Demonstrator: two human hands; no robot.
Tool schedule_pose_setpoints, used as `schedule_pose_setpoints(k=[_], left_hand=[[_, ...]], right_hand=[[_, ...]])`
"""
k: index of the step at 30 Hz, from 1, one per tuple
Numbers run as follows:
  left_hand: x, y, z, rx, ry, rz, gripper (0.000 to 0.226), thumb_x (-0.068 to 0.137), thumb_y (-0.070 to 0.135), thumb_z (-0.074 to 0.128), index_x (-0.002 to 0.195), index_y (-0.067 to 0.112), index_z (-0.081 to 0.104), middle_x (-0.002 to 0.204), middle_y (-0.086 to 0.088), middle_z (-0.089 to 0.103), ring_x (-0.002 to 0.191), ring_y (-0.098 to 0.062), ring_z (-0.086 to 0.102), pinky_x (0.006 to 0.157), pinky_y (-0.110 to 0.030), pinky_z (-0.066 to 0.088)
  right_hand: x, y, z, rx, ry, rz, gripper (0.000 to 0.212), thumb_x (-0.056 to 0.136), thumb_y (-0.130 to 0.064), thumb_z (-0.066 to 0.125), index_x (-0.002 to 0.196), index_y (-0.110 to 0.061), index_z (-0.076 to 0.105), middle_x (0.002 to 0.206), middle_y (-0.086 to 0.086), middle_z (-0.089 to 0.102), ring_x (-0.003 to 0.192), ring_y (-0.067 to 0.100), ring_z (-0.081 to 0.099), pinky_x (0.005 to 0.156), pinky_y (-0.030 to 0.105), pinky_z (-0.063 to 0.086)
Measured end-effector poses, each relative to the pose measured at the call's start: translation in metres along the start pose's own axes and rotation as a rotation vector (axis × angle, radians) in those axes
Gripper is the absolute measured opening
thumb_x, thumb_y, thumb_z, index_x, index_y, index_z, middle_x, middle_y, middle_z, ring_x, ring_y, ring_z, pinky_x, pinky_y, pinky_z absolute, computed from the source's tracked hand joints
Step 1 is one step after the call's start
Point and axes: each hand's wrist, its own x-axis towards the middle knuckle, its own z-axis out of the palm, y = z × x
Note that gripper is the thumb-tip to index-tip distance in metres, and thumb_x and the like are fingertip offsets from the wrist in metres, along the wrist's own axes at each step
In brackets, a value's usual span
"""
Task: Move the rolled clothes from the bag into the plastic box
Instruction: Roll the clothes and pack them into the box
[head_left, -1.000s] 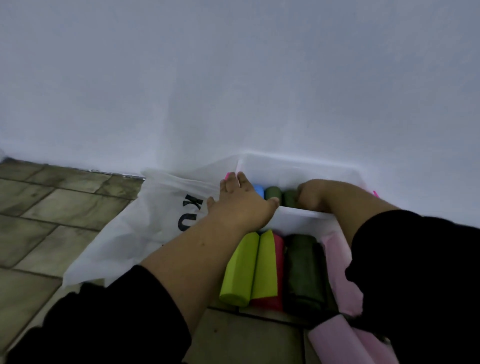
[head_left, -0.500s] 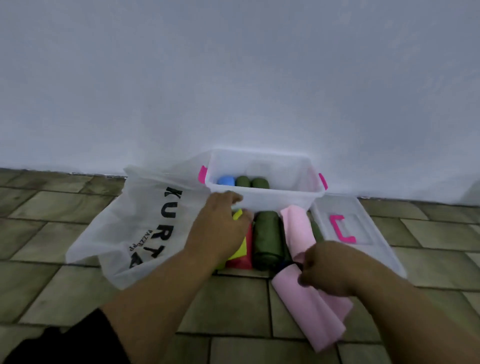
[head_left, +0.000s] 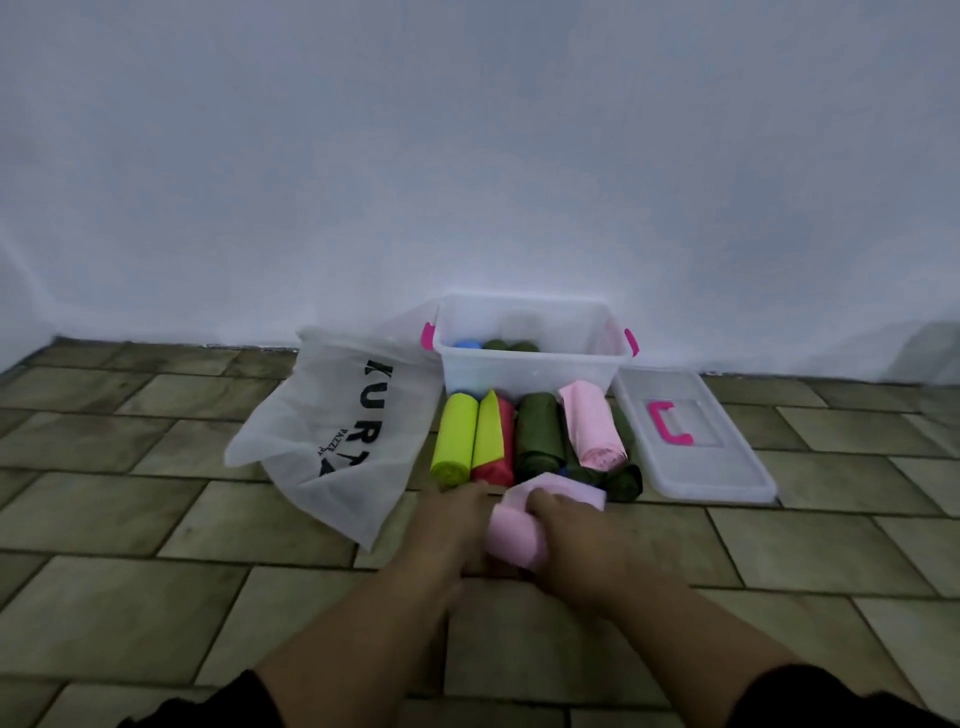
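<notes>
Head view. Low in the middle, at 6 o'clock, both hands on one pink roll. Left hand curled round its left side. Right hand curled over its top and right side. Gripped from both sides, a bit blurry.

At 12 o'clock from the hands, a row of rolls lying on the floor, side by side and touching. From 9 o'clock to 3 o'clock: a lime roll, a lime-and-red roll, a dark green roll. On top at the 3 o'clock end, a second pink roll, with more dark green cloth under it.

At 12 o'clock from the row, the box, open, against the wall. Inside, a blue roll and two small green rolls, peeking over the near side.

At 9 o'clock from the row, the bag, white with black letters, lying on the floor. At 3 o'clock, the lid, lying flat with a pink handle, just beside the box.
</notes>
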Motion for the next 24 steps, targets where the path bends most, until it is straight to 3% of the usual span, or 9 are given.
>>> schedule_pose_setpoints(k=[1, 3, 4, 6, 9, 15, 19, 22, 24], left_hand=[[0.000, 0.007, -0.005, 0.139, 0.106, 0.178, 0.034, 0.091, 0.022, 0.058, 0.123, 0.012, 0.052, 0.109, -0.006, 0.063, 0.093, -0.022, 0.058, 0.082, -0.031, 0.046], [0.001, 0.018, -0.009, 0.314, -0.014, 0.399, 0.025, 0.094, 0.027, 0.053, 0.117, 0.019, 0.055, 0.106, -0.001, 0.068, 0.088, -0.014, 0.061, 0.072, -0.023, 0.044], [0.002, 0.020, -0.006, 0.372, -0.165, 0.380, 0.027, 0.096, 0.032, 0.049, 0.116, 0.017, 0.058, 0.108, -0.004, 0.070, 0.088, -0.012, 0.063, 0.070, -0.020, 0.045], [0.009, 0.014, -0.005, 0.566, -0.384, 0.255, 0.042, 0.097, 0.044, 0.039, 0.121, 0.017, 0.060, 0.118, -0.006, 0.066, 0.102, -0.012, 0.061, 0.086, -0.022, 0.046], [0.021, 0.003, -0.008, 0.821, -0.434, 0.216, 0.057, 0.094, 0.059, 0.028, 0.123, 0.024, 0.062, 0.134, -0.004, 0.056, 0.120, -0.018, 0.050, 0.108, -0.038, 0.035], [0.026, -0.004, -0.009, 0.836, -0.477, 0.144, 0.069, 0.090, 0.066, 0.025, 0.115, 0.019, 0.068, 0.125, -0.003, 0.062, 0.116, -0.018, 0.055, 0.107, -0.034, 0.035], [0.029, -0.009, -0.009, 0.853, -0.463, 0.167, 0.062, 0.092, 0.062, 0.028, 0.117, 0.020, 0.066, 0.128, -0.004, 0.060, 0.116, -0.017, 0.054, 0.103, -0.028, 0.033], [0.030, -0.007, -0.009, 1.025, -0.483, 0.282, 0.050, 0.095, 0.054, 0.034, 0.123, 0.021, 0.059, 0.131, -0.009, 0.057, 0.118, -0.023, 0.051, 0.101, -0.031, 0.035], [0.032, -0.006, -0.012, 1.114, -0.494, 0.401, 0.035, 0.093, 0.049, 0.047, 0.112, 0.022, 0.058, 0.118, -0.005, 0.059, 0.107, -0.020, 0.053, 0.090, -0.030, 0.040]], right_hand=[[-0.004, -0.003, 0.006, -0.065, 0.053, -0.074, 0.046, 0.075, -0.035, 0.060, 0.117, -0.028, 0.045, 0.114, -0.002, 0.057, 0.101, 0.023, 0.056, 0.081, 0.033, 0.043], [-0.014, -0.013, 0.016, -0.154, 0.134, -0.187, 0.047, 0.074, -0.035, 0.055, 0.119, -0.031, 0.045, 0.114, -0.002, 0.056, 0.101, 0.026, 0.054, 0.080, 0.037, 0.040], [-0.018, -0.017, 0.020, -0.179, 0.151, -0.216, 0.049, 0.074, -0.034, 0.054, 0.122, -0.031, 0.044, 0.116, -0.002, 0.055, 0.101, 0.028, 0.054, 0.080, 0.038, 0.039], [-0.024, -0.022, 0.024, -0.183, 0.169, -0.228, 0.058, 0.075, -0.032, 0.052, 0.131, -0.031, 0.040, 0.126, -0.001, 0.053, 0.104, 0.028, 0.052, 0.084, 0.039, 0.038], [-0.032, -0.022, 0.023, -0.147, 0.204, -0.211, 0.063, 0.077, -0.032, 0.051, 0.137, -0.033, 0.034, 0.133, -0.005, 0.050, 0.108, 0.025, 0.052, 0.088, 0.038, 0.036], [-0.039, -0.017, 0.013, -0.133, 0.209, -0.260, 0.058, 0.073, -0.027, 0.053, 0.129, -0.027, 0.037, 0.107, -0.002, 0.064, 0.091, 0.028, 0.060, 0.073, 0.034, 0.035], [-0.034, -0.009, 0.000, 0.082, 0.029, -0.109, 0.039, 0.074, -0.035, 0.067, 0.104, -0.027, 0.045, 0.104, 0.001, 0.065, 0.093, 0.026, 0.059, 0.069, 0.030, 0.039], [-0.025, -0.003, -0.006, 0.267, -0.074, -0.029, 0.029, 0.075, -0.032, 0.072, 0.092, -0.027, 0.049, 0.101, 0.000, 0.064, 0.091, 0.020, 0.057, 0.071, 0.027, 0.042], [-0.021, -0.001, -0.003, 0.322, -0.084, 0.010, 0.022, 0.080, -0.032, 0.069, 0.086, -0.027, 0.049, 0.089, -0.002, 0.060, 0.083, 0.017, 0.053, 0.065, 0.027, 0.038]])
